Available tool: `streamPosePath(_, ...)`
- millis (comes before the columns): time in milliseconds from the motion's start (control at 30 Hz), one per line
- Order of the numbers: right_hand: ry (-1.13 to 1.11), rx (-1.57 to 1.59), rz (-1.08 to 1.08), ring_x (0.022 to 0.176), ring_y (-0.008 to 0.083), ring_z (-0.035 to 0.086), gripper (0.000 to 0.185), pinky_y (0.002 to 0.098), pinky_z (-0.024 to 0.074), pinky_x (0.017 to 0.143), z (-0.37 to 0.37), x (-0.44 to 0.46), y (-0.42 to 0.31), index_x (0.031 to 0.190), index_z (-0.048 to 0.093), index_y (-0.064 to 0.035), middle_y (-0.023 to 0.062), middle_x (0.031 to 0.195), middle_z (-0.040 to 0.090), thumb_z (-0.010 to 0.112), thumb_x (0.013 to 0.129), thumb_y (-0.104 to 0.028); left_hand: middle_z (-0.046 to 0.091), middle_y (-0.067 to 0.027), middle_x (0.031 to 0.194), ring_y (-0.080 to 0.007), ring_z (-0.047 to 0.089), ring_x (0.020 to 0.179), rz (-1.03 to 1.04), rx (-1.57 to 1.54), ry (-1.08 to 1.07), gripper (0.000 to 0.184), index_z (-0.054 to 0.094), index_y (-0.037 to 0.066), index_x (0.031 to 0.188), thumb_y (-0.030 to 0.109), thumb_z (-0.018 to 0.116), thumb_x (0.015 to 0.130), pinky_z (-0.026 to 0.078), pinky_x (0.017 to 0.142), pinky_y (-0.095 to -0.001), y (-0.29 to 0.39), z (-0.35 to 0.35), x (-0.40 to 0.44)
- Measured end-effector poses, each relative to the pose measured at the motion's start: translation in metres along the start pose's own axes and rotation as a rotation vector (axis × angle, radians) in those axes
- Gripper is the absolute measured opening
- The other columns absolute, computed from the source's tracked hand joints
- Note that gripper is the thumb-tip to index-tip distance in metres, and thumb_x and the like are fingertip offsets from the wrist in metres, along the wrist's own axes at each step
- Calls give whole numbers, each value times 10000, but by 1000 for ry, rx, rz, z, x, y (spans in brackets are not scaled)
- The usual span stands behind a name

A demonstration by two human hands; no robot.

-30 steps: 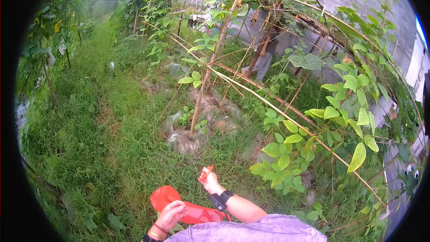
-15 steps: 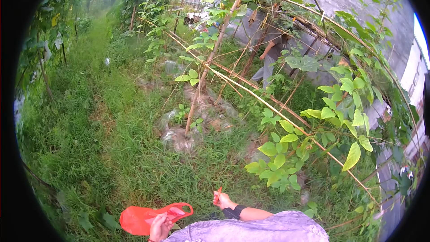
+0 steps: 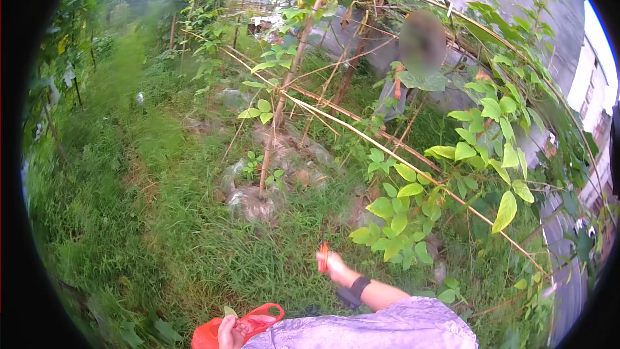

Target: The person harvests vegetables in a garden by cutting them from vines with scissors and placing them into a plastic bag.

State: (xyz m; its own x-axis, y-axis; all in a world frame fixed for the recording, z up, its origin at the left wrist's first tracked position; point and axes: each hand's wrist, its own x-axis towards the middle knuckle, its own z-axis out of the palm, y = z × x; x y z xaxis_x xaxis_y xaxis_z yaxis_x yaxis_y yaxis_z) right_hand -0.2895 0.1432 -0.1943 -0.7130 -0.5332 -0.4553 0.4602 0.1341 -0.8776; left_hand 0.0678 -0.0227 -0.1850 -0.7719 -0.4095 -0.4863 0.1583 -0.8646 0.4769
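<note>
My left hand [image 3: 231, 334] is closed at the bottom edge, gripping a red plastic bag [image 3: 205, 335] whose handle loop spreads to the right. Just above its fingertips shows a small pale green piece [image 3: 229, 311], perhaps a leaf. My right hand [image 3: 334, 267], with a dark band on the wrist, reaches forward over the grass. It is closed around a slim orange-handled tool [image 3: 323, 257] that points upward; its thin dark tip is too blurred to make out. Leafy bean-like vines [image 3: 400, 220] hang to the right of this hand, apart from it.
A trellis of bamboo poles [image 3: 361, 132] slants across the right side, its upright pole [image 3: 294, 71] standing in plastic-covered soil [image 3: 252, 203]. Behind the vines, another person [image 3: 394, 100] is partly hidden near a grey wall [image 3: 516, 0]. Tall grass [image 3: 129, 220] covers the left.
My right hand has moved forward and slightly right with the orange-handled tool. My left hand and the red bag sit lower in view. The other person has shifted and is more hidden.
</note>
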Motion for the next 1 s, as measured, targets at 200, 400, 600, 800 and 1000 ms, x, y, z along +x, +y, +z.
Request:
streamPosePath(200, 25, 317, -492, 499, 98, 442, 136, 239, 379, 463, -8, 15, -185, 798, 490, -111, -27, 609, 454, 609, 787, -176, 564, -71, 757, -160, 544, 725, 32, 184, 174, 170, 546, 34, 840, 200, 573, 817, 456, 642, -283, -1, -8, 15)
streamPosePath(400, 19, 377, -801, 547, 96, 489, 154, 240, 433, 514, -9, -42, -273, 831, 510, -65, -12, 629, 491, 598, 792, -185, 566, -72, 750, -155, 539, 708, 189, 537, 122, 181, 555, 31, 832, 206, 591, 804, 457, 622, -281, -5, -24, 54)
streamPosePath(600, 11, 250, -483, 498, 85, 471, 178, 227, 397, 480, 4, -59, -132, 804, 513, -90, -31, 609, 500, 599, 799, -246, 567, -73, 723, -152, 533, 656, 255, 618, 19, 169, 567, 35, 803, 193, 620, 780, 460, 594, -280, 2, 14, 62)
streamPosePath(800, 136, 310, 0, 470, 78, 455, 168, 217, 384, 425, -9, -90, 32, 768, 515, -107, -27, 580, 483, 588, 819, -250, 569, -76, 715, -156, 535, 636, 79, 497, 193, 141, 565, 41, 786, 146, 651, 749, 469, 592, -295, 11, 69, 42)
streamPosePath(1000, 231, 289, 174, 434, 86, 463, 191, 225, 396, 412, -41, -115, 108, 739, 500, -107, -13, 571, 499, 615, 798, -248, 569, -56, 726, -161, 528, 639, 42, 488, 177, 129, 568, 64, 798, 140, 656, 742, 470, 602, -301, 10, 64, 59)
